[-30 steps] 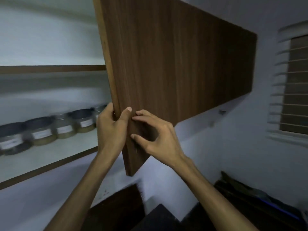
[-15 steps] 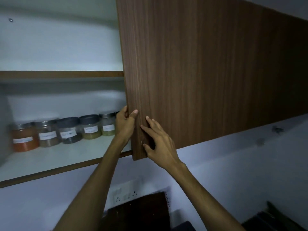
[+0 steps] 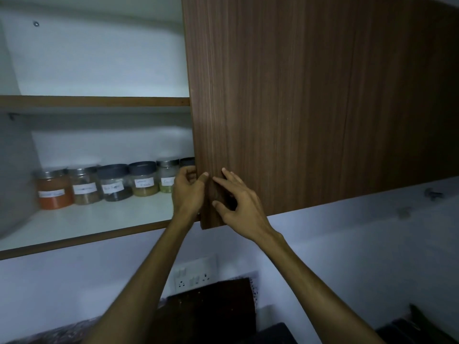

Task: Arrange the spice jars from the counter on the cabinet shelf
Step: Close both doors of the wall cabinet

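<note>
Several labelled spice jars stand in a row at the back of the lower cabinet shelf point(image 3: 82, 227): an orange-filled jar point(image 3: 55, 192) at the left, then a brown one point(image 3: 85, 188), a dark one point(image 3: 114, 186), a yellow one point(image 3: 144, 182) and a pale green one point(image 3: 167, 179). A further jar is half hidden behind the brown wooden cabinet door point(image 3: 298, 100). My left hand point(image 3: 188, 192) grips the door's lower left edge, thumb on its front. My right hand point(image 3: 236, 202) touches the door's front face with spread, bent fingers.
An upper shelf point(image 3: 94, 101) spans the cabinet above the jars. Below, a white wall carries a socket plate point(image 3: 195, 276). A dark board point(image 3: 211, 309) leans under it, and dark objects lie at the lower right.
The door has swung further towards the cabinet front, with both hands still on it. The view has shifted left, so more jars and shelf show.
</note>
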